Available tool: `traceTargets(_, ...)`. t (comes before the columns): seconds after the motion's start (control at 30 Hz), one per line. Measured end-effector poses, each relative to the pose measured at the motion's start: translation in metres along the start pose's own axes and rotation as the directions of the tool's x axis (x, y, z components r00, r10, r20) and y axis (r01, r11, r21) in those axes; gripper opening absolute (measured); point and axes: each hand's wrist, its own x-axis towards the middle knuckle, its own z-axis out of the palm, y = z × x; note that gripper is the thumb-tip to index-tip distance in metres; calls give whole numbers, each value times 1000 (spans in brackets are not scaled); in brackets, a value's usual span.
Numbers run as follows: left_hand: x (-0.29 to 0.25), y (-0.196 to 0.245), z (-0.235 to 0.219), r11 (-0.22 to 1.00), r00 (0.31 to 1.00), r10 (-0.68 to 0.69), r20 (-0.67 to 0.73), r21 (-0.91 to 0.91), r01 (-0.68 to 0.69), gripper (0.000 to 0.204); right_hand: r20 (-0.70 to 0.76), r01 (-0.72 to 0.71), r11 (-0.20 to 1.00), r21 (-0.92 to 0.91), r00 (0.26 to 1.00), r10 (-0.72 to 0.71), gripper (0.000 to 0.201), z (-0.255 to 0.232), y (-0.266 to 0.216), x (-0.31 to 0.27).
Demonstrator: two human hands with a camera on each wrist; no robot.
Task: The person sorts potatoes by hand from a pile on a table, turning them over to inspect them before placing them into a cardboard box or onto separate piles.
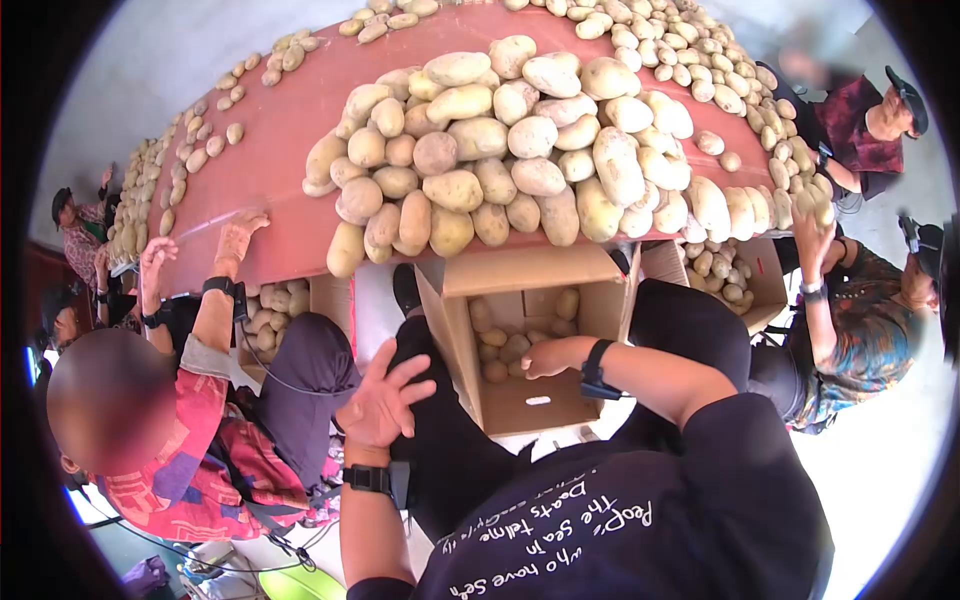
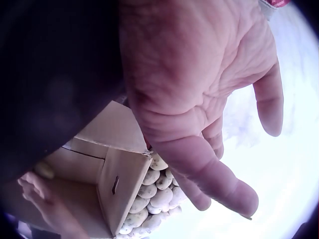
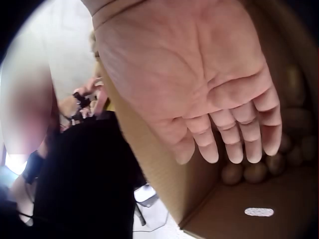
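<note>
We hold our left hand [image 1: 385, 395] beside the carton [image 1: 505, 405], fingers spread wide. Our right hand [image 1: 552, 357] reaches inside near potatoes [image 1: 494, 371], fingers extended, narrowly spaced.

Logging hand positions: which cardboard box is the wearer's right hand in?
The middle box, between the wearer's legs. Only it has the right hand inside.

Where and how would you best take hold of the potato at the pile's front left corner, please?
I'd grip the potato across its front end, coming from the front left: it is long, that end juts out past its neighbours, and its left side is free.
</note>
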Motion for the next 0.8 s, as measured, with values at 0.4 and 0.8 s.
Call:
traceTargets(0.4, -4, 18, 9, 992, 998, -18, -66, -125, 10, 84, -557, -187, 950, 252, 775, 300, 44, -3, -8, 168)
traceTargets(0.8, -14, 22, -9, 999, 998, 25, -57, 34, -23, 79, -398, -249, 964, 96, 878, 266, 45, -27, 32, 99)
